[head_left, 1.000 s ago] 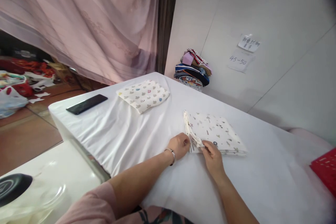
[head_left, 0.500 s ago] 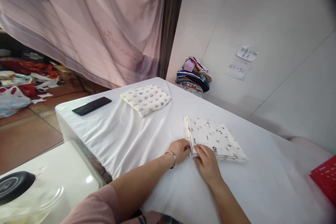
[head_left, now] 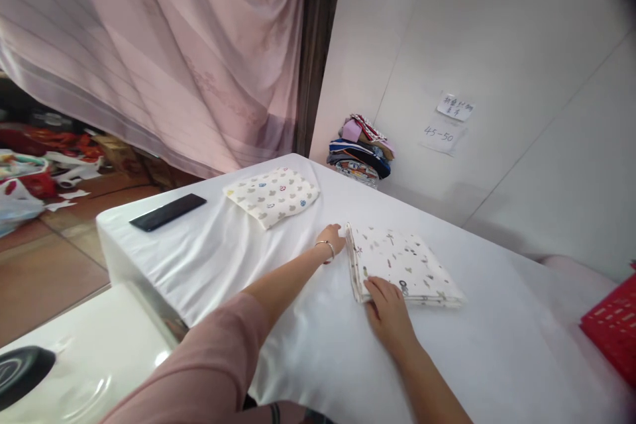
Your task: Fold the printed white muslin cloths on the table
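A folded white cloth with small printed figures (head_left: 402,265) lies on the white table (head_left: 298,318) in front of me. My right hand (head_left: 390,308) rests flat on its near left corner, fingers stretched out. My left hand (head_left: 336,237), with a bracelet at the wrist, reaches to the cloth's far left corner and touches its edge; its fingers are mostly hidden. A second folded cloth with grey and coloured prints (head_left: 272,193) lies further back to the left.
A black phone (head_left: 167,211) lies near the table's left edge. A pile of coloured clothes (head_left: 360,149) sits against the wall behind the table. A red basket (head_left: 613,328) shows at the right edge. Pink curtains hang at the left; a white appliance stands at lower left.
My left hand has slid from the cloth's near left corner along its left edge to the far corner. My right hand has stayed on the near corner and flattened.
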Demonstrator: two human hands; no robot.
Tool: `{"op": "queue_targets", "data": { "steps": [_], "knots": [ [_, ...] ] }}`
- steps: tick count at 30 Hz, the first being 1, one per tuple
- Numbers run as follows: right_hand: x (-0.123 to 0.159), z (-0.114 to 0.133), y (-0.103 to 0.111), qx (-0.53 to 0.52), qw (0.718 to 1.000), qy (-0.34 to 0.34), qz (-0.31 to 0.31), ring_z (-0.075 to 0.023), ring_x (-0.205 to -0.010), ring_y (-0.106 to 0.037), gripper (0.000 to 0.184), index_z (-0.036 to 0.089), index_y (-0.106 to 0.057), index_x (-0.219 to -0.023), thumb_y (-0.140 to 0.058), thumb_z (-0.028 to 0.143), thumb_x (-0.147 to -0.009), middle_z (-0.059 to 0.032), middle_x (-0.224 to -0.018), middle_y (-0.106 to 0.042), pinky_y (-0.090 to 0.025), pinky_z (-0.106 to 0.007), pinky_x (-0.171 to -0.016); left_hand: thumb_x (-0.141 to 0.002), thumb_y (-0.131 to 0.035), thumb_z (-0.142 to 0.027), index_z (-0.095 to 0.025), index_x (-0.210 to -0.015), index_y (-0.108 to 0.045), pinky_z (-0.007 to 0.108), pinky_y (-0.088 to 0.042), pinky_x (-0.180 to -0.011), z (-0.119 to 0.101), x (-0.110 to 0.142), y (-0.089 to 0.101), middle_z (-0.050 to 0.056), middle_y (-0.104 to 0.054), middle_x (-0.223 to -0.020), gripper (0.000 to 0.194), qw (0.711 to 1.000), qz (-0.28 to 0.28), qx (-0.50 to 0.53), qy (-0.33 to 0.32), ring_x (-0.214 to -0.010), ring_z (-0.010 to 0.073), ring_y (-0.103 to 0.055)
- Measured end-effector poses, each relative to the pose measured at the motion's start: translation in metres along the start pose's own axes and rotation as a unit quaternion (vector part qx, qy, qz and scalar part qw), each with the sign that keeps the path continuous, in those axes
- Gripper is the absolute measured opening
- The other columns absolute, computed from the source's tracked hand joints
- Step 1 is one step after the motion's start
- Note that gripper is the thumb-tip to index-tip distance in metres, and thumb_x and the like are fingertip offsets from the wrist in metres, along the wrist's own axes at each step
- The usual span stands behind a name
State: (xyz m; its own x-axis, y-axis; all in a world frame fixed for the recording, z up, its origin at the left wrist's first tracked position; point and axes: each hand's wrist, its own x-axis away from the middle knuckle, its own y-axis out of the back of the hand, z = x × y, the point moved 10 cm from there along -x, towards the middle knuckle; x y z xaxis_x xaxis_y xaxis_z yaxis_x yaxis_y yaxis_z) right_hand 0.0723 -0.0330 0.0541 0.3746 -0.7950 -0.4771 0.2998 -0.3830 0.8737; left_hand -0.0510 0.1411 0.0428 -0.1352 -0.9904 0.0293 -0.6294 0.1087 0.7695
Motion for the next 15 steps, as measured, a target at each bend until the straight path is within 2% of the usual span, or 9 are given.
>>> {"op": "queue_targets", "data": {
  "steps": [3, 6, 11, 15],
  "knots": [
    [-0.001, 0.001, -0.001, 0.007, 1.0, 0.002, 0.002, -0.0208, -0.108, -0.044, 0.048, 0.018, -0.047, -0.118, -0.039, 0.005, -0.073, -0.0093, -0.116, -0.052, -0.035, -0.038, -0.09, -0.073, -0.049, -0.019, -0.014, -0.13, -0.037, 0.034, -0.037, -0.094, -0.005, -0.024, -0.01, 0.012, -0.043, -0.131, 0.059, 0.999, 0.0, -0.026, -0.022, -0.118, 0.0247, -0.04],
    [-0.002, 0.001, -0.004, 0.012, 1.0, -0.002, 0.001, -0.0206, -0.106, -0.045, 0.051, 0.018, -0.047, -0.118, -0.039, 0.003, -0.07, -0.0091, -0.114, -0.053, -0.035, -0.038, -0.089, -0.072, -0.05, -0.017, -0.022, -0.133, -0.032, 0.033, -0.034, -0.097, -0.015, -0.04, -0.021, 0.006, -0.044, -0.132, 0.064, 0.997, 0.012, -0.035, -0.064, -0.119, 0.0218, -0.039],
    [-0.003, -0.001, 0.001, 0.004, 0.999, -0.023, -0.032, -0.0201, -0.099, -0.048, 0.049, 0.018, -0.052, -0.111, -0.037, 0.001, -0.068, -0.008, -0.105, -0.056, -0.037, -0.037, -0.085, -0.073, -0.048, -0.016, -0.028, -0.111, -0.057, 0.029, -0.039, -0.091, -0.025, -0.05, -0.024, 0.0, -0.06, -0.112, 0.04, 0.995, 0.032, -0.026, -0.095, -0.106, 0.0188, -0.052],
    [0.003, -0.001, 0.017, -0.013, 0.998, -0.027, -0.059, -0.0202, -0.096, -0.048, 0.045, 0.017, -0.052, -0.108, -0.036, 0.001, -0.069, -0.0081, -0.102, -0.056, -0.039, -0.036, -0.083, -0.075, -0.045, -0.016, -0.028, -0.102, -0.062, 0.027, -0.044, -0.084, -0.019, -0.048, -0.018, -0.001, -0.063, -0.106, 0.034, 0.996, 0.021, -0.006, -0.085, -0.096, 0.0174, -0.056]
  ]
}}
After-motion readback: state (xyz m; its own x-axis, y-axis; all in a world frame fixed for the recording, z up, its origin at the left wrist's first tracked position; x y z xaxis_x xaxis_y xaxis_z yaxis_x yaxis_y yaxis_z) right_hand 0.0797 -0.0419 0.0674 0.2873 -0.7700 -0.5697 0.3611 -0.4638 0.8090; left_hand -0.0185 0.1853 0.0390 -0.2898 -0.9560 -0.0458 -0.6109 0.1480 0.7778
